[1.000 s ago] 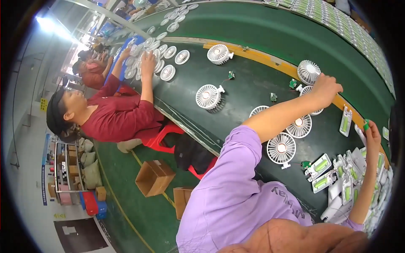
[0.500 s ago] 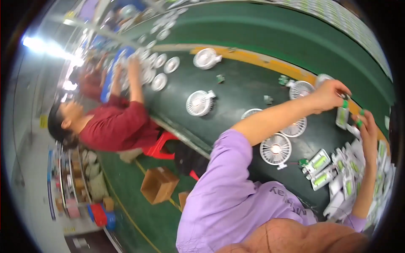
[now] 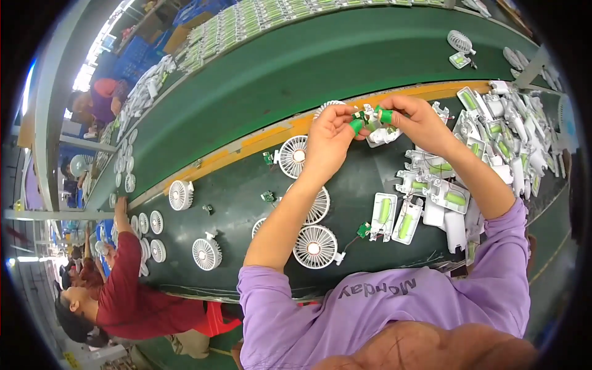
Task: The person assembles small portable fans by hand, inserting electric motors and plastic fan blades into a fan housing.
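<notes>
Above the dark green bench top, my left hand (image 3: 332, 137) pinches a small green circuit board (image 3: 360, 116) between thumb and fingers. My right hand (image 3: 420, 122) meets it from the other side, thumb and fingers closed beside a small white part (image 3: 371, 111). What the right fingertips grip is too small to make out. Green wraps cover some fingertips on both hands. Just below the fingertips is a white plastic housing (image 3: 385, 135). Partly hidden behind my left hand is a white fan head (image 3: 329, 106).
Several fan heads (image 3: 315, 246) with small boards lie left of my arms. Open housings with green cells (image 3: 405, 224) and a heap of white housings (image 3: 502, 132) lie right. Beyond a yellow edge (image 3: 246, 148) runs a green belt (image 3: 259, 74). A co-worker in red (image 3: 132, 308) sits left.
The view has swung toward the bench. My hands, apart before with a housing near the left one, have come together at the small board, and the housing is now below the fingertips.
</notes>
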{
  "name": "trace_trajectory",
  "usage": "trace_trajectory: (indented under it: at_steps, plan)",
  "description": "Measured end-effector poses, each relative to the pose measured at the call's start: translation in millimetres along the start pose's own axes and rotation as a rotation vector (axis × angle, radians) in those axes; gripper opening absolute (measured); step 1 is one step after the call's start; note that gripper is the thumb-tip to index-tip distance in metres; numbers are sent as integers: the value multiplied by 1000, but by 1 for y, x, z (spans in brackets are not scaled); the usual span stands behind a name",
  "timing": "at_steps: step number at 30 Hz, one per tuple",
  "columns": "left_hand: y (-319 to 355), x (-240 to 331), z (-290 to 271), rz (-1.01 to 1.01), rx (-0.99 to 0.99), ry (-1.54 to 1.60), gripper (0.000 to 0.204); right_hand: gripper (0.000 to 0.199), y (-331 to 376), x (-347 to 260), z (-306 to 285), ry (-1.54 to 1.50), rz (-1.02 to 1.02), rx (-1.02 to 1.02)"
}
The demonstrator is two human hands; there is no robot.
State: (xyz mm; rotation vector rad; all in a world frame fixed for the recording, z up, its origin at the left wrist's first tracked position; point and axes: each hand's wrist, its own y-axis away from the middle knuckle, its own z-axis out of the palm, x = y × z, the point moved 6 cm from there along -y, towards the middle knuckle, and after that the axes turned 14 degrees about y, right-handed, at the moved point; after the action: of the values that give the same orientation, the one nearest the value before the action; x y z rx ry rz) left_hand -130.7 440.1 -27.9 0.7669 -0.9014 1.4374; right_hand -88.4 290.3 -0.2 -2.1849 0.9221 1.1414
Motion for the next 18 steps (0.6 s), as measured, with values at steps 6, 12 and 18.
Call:
trace_trajectory:
  at_steps: [6,12,18]
  plan:
    - [7,1,1,58,-48,-72,16,14,0,-15,5,186,-92,26]
    - [11,6,10,81,-117,-111,14,12,1,-6,2,86,-47,-4]
    - [14,9,17,57,-106,-154,9,13,2,7,3,-77,65,-143]
